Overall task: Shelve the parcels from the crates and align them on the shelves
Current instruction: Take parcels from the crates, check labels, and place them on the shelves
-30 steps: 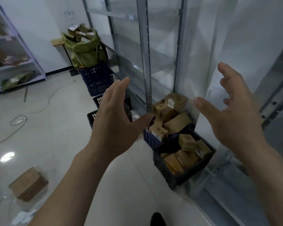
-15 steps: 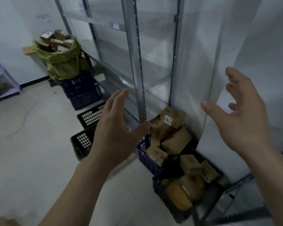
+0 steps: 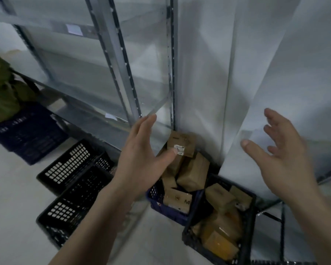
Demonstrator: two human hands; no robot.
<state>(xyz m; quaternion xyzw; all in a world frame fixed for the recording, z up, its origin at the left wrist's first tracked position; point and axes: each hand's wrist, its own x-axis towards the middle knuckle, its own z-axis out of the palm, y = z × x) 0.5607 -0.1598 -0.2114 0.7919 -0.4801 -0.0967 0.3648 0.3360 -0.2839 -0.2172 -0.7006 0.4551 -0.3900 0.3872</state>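
metal shelving | black crates left, parcel crates below | left hand, right hand spread, empty

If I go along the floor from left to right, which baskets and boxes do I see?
Dark blue crate under the green bag → two empty black baskets → blue crate of parcels → black crate of parcels.

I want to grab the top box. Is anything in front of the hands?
Nothing visible. The left hand and right hand hang open above the blue crate, and the top cardboard parcel lies uncovered on the pile.
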